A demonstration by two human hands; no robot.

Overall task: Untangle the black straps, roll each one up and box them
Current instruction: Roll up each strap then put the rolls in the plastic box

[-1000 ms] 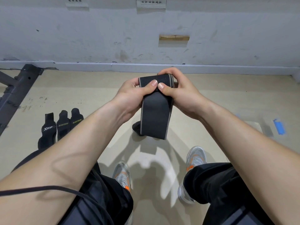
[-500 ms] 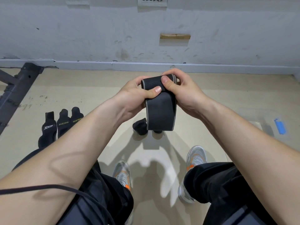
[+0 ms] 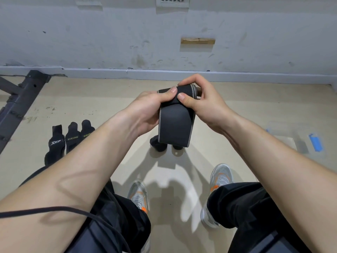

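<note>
Black strap [image 3: 175, 128] is in mid-air over the floor [image 3: 109, 99], held between both hands, partly rolled. The roll [image 3: 184, 91] is at the top and the loose tail hangs straight down, grey edging on both sides.

Left grip [image 3: 145, 108] is clenched on the roll's left end, thumb on top. Right grip [image 3: 204, 103] is clenched on the right end, thumb pressed on the roll just beside the left thumb, fingers curled over the back.

More black strap material [image 3: 157, 145] lies on the floor behind the tail, partly hidden. Three branded straps [image 3: 72, 137] lie side by side on the floor at left, near a black metal frame [image 3: 20, 99]. The clear box [image 3: 284, 141] with a blue latch [image 3: 315, 142] sits on the floor at right, well apart from the held strap. Can't tell what's inside it.
</note>
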